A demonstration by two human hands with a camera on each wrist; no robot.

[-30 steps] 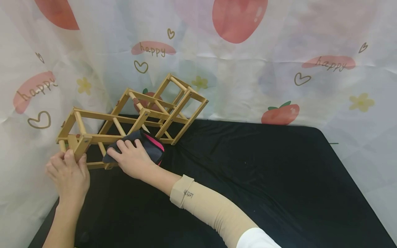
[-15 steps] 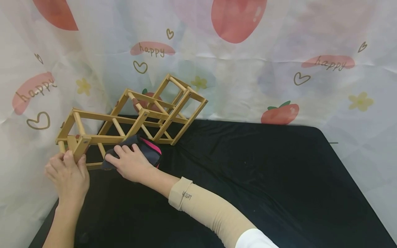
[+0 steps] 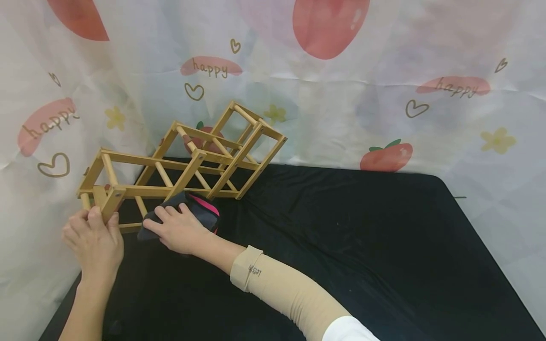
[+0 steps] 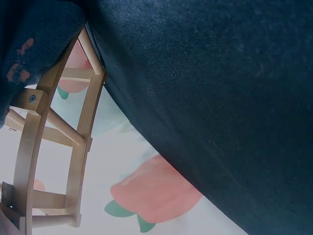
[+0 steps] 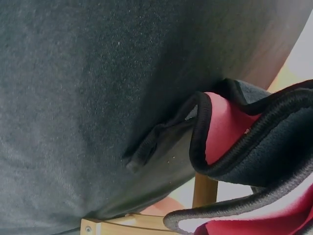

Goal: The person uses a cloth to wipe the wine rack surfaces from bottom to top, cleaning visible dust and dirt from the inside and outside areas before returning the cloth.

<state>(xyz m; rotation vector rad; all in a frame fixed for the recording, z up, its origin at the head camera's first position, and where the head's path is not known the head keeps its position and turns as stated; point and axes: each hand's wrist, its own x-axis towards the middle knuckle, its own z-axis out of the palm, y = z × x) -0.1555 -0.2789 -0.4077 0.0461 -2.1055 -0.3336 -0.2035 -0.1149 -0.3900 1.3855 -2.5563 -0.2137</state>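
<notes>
A wooden slatted rack (image 3: 187,152) with round crossbars stands in a zigzag at the table's left; the left wrist view shows part of its frame (image 4: 80,142). My left hand (image 3: 95,237) grips the front left end of the rack, fingers and thumb about a slat. My right hand (image 3: 181,229) holds a dark navy cloth piece (image 3: 204,213) with pink inside, its fingers bent over the fabric at the rack's lower front slat. In the right wrist view the cloth's black-edged folds (image 5: 225,132) gape, showing pink lining. My right fingertips are partly hidden in the fabric.
A black cloth covers the table (image 3: 341,246), its right edge running down to the lower right. A pale printed curtain (image 3: 298,109) with strawberries hangs directly behind the rack and along the left side.
My right hand has moved slightly down and left with the navy cloth, toward the near side of the rack. My left hand and the rack have stayed in place.
</notes>
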